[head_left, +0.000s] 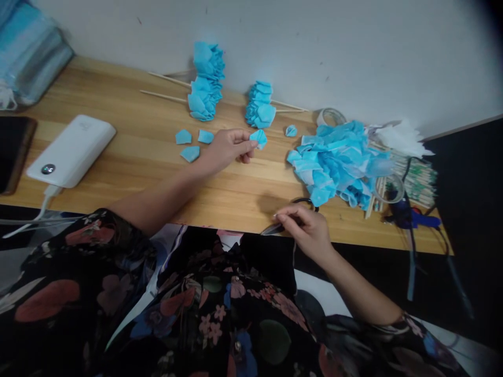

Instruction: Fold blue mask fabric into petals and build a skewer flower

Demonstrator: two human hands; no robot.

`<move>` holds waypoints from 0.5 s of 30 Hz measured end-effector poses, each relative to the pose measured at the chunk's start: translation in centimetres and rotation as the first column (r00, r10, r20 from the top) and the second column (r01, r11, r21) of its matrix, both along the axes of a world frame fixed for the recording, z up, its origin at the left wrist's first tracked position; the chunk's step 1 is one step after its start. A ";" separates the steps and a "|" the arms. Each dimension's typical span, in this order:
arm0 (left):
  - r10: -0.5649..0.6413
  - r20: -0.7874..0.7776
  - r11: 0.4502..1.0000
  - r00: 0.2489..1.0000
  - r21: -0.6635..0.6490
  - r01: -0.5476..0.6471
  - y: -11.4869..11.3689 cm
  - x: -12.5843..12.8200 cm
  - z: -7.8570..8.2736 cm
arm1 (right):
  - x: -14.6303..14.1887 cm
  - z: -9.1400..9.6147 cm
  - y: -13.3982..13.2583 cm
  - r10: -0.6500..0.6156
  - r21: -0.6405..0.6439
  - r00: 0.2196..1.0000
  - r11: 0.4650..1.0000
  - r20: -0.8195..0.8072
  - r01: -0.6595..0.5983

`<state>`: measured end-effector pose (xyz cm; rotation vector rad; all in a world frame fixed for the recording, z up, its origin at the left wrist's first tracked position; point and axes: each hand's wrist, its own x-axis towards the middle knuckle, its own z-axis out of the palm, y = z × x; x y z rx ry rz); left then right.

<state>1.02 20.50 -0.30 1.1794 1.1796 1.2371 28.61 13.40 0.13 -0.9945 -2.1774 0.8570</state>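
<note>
My left hand (231, 149) pinches a small blue fabric petal (258, 139) between thumb and fingertips, above the middle of the table. Three loose blue petals lie to its left, one of them a pointed piece (190, 153). My right hand (304, 228) is closed in a pinch over the table's front edge; whatever its fingertips may hold is too small to make out. Scissors (273, 229) lie beneath that hand, partly hidden by it. A small folded blue piece (291, 130) rests beside a heap of blue fabric scraps (334, 162).
Blue fabric flowers on sticks lie along the wall in a left cluster (206, 84) and a right cluster (260, 104). Tape rolls (330, 117), bundled sticks (418, 180) and a blue-handled tool (424, 219) are at right. A white power bank (73, 152) and phone (14, 152) occupy the left.
</note>
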 end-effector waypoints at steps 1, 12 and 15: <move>-0.012 0.017 1.000 1.000 -0.010 0.012 -0.1 0.1 0.1 | -0.2 0.5 0.7 -0.026 -0.019 1.000 0.999 0.005 0.026; 0.006 0.104 0.988 0.995 -0.154 0.010 -0.7 0.5 1.4 | -6.7 2.5 11.8 -0.065 0.554 0.998 0.831 0.002 0.053; 0.018 0.114 0.985 0.993 -0.171 0.002 -0.7 0.4 1.4 | -7.2 1.4 12.8 -0.002 0.690 1.000 0.723 -0.025 0.019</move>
